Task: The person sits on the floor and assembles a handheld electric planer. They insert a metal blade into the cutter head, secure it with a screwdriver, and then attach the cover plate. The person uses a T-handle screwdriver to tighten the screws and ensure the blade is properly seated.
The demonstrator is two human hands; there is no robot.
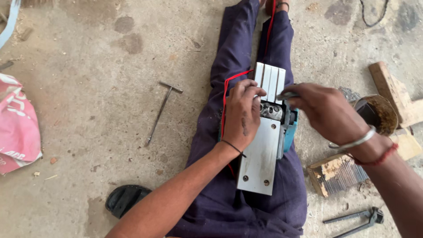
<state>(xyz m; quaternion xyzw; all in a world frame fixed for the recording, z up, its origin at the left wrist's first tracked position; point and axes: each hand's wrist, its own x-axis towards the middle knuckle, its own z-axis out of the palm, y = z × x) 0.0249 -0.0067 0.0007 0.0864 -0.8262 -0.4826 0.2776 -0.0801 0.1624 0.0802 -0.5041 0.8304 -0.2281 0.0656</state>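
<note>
- Electric planer (264,150) lies upside down on the person's lap, silver base plates facing up, teal body showing along its right edge. All places below are given from this planer.
- Cutter drum (272,111) sits exposed in the gap between the grooved front plate and the long flat rear plate.
- Left hand (241,115) rests on the planer's left side, at the drum gap. Fingers (249,91) curled and close together, draped over the edge of the front plate; palm presses down on the body. Grip looks like bracing, not pinching.
- Right hand (324,108) comes in from the planer's right side. Fingers closed around a small dark tool (286,94) whose tip reaches toward the drum. What kind of tool it is cannot be told; most of it is hidden in the fist.
- Judgement on doing this well: keep the left hand pressing so the planer does not rock on the lap, keep those fingertips off the blade edge, and seat the tool squarely before turning so it does not slip.
- Red cord (225,94) runs up along the planer's left side.
- T-handle wrench (162,110) lies on the concrete floor (88,88), well left of the planer.
- Wooden blocks (396,94) and a round tin (379,112) sit to the right of it; pliers (359,218) lie lower right.
- Black sandal (125,198) lower left, pink sack (17,119) far left.
</note>
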